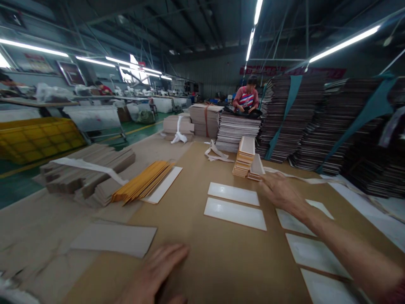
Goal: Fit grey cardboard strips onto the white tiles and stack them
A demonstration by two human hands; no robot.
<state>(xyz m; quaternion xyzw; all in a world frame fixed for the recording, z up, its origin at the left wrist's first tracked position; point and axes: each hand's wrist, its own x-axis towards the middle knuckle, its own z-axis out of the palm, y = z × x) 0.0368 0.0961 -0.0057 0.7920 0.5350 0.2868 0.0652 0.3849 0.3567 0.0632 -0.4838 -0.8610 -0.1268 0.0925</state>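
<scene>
Right hand (pixel 280 192) is reaching out across the table (pixel 196 253), centre right of the frame. Its grip is open: fingers extended and loosely together, nothing held. The fingertips are ending just beside the card stack (pixel 245 154), at the few cards leaning (pixel 257 165) against its right side. Cannot tell whether they are touching.

Left hand (pixel 155 274) is lying at bottom centre, palm down on the brown table surface. Its grip is also open, fingers flat and slightly spread, holding nothing.

The card stack is sitting upper centre of the frame, white faces with tan edges.

Two white panels (pixel 236 213) are lying flat side by side just left of the right hand, between it and the left hand. More white panels (pixel 316 253) are running in a row under and beside the right forearm, toward lower right.

A fan of yellow-edged sheets (pixel 142 181) is lying left of centre, touching a strapped cardboard bundle (pixel 85 171) at its left. One grey sheet (pixel 115 238) is lying flat at lower left, near the left hand. A loose white strap (pixel 217 154) is lying just left of the card stack.

Tall dark sheet stacks (pixel 316 118) are filling the upper right, behind the card stack. A co-worker (pixel 247 99) is working at a pile behind them, top centre. A yellow crate (pixel 38 137) is sitting at far left.
</scene>
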